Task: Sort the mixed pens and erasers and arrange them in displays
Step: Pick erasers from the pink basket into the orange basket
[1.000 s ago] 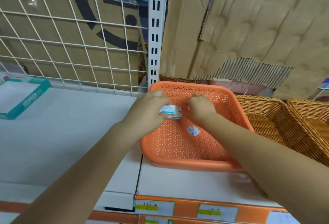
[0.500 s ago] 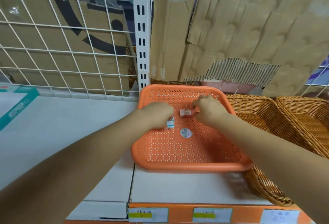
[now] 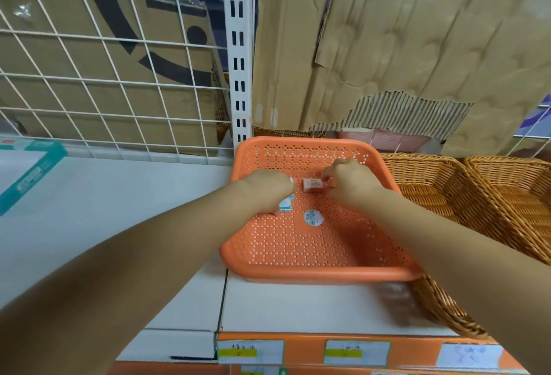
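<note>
Torn brown cardboard (image 3: 417,46) stands behind a white shelf (image 3: 104,210), beside a white wire grid (image 3: 89,75). A teal-edged box (image 3: 26,171) lies far left; paper price labels (image 3: 250,352) line the shelf's front edge.

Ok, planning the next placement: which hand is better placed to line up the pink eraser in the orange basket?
Right. The right hand pinches the pink eraser inside the orange basket; the left hand sits over the teal eraser beside it.

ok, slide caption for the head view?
Left hand holds a teal eraser, right hand pinches a pink eraser, both inside the orange perforated basket.
</note>
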